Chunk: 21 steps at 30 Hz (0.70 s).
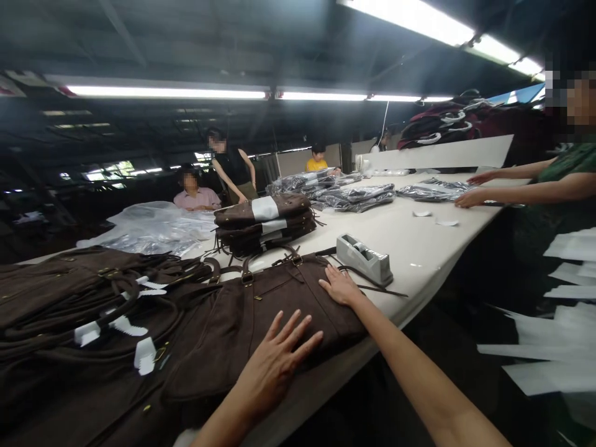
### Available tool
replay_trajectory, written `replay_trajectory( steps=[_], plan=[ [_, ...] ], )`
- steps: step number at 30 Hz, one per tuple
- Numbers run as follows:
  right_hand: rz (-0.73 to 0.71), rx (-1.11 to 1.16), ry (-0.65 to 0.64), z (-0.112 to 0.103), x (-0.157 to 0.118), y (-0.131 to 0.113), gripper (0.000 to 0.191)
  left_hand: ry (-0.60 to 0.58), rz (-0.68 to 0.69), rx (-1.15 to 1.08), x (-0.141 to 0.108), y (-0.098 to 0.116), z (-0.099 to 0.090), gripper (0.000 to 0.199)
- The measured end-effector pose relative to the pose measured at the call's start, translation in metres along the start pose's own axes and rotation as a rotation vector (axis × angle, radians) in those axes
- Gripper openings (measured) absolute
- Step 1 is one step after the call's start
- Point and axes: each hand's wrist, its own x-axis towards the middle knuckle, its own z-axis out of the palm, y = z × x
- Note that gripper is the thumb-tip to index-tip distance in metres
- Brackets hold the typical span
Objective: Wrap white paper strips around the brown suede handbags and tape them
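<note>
A dark brown handbag (279, 310) lies flat along the near edge of the table, its handles pointing away from me. My left hand (279, 351) is over the front of this bag with its fingers spread. Whether that palm presses on the cloth I cannot tell. Near the bag's right end, my right hand (341, 285) rests flat on the fabric, fingers stretched out. Just beyond it stands a grey tape dispenser (363, 257), with a dark strap beside it. On the left, more brown bags (51, 292) lie piled, with white paper pieces (145, 355) around their handles.
Behind the bag sits a stack of folded brown bags (265, 223) with white bands. Plastic-wrapped packs (354, 197) and clear plastic sheeting (149, 226) lie farther back on the white table (419, 248). A co-worker's hands (470, 197) touch packs at right. White sheets (559, 335) hang at lower right.
</note>
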Motion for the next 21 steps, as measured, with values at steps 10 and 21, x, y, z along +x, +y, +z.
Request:
replay_trajectory(
  steps=[10,21],
  plan=[
    [-0.167,-0.077,0.194,-0.002,-0.026,-0.009,0.065,-0.294,-0.089,-0.058,-0.009,-0.011,0.034,0.097],
    [-0.177,0.042,-0.003,-0.011,-0.039,-0.013,0.069,-0.263,-0.106,0.037,-0.017,-0.008,0.056,0.092]
  ],
)
